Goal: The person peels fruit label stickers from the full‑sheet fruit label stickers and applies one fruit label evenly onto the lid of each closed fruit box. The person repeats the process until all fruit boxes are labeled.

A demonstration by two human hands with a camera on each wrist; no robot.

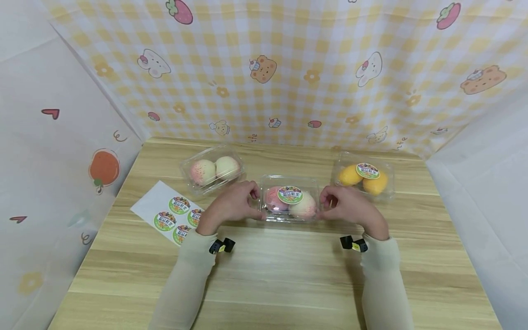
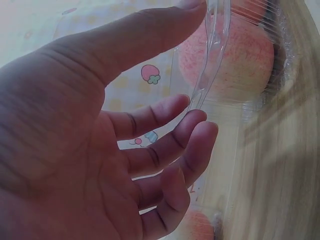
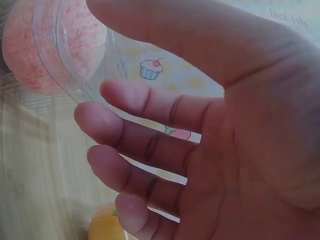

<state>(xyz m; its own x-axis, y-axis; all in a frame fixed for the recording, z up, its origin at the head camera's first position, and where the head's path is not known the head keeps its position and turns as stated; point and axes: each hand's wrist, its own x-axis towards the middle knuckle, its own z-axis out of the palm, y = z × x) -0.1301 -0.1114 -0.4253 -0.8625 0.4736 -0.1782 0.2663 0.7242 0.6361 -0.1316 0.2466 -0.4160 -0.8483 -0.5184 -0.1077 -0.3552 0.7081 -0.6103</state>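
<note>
Wood-grain table [image 1: 284, 275]; labelled clear clamshell [image 1: 288, 219] with two peaches [image 1: 303, 207] mid-table, between left grip [image 1: 233, 204] and right grip [image 1: 350, 206], both spread, fingertips touching its ends; second peach clamshell [image 1: 206, 153] far left, yellow-fruit clamshell [image 1: 386, 169] far right

From my remote post, I see a wood-grain table [image 1: 284, 279], a yellow-checked cloth [image 1: 288, 98] with bears [image 1: 264, 69] and strawberries [image 1: 181, 12] behind it. A white sheet [image 1: 49, 156] with hearts [image 1: 51, 113] hangs left of the table, a pale sheet [image 1: 488, 183] right of it; soft light glazes the table.
</note>
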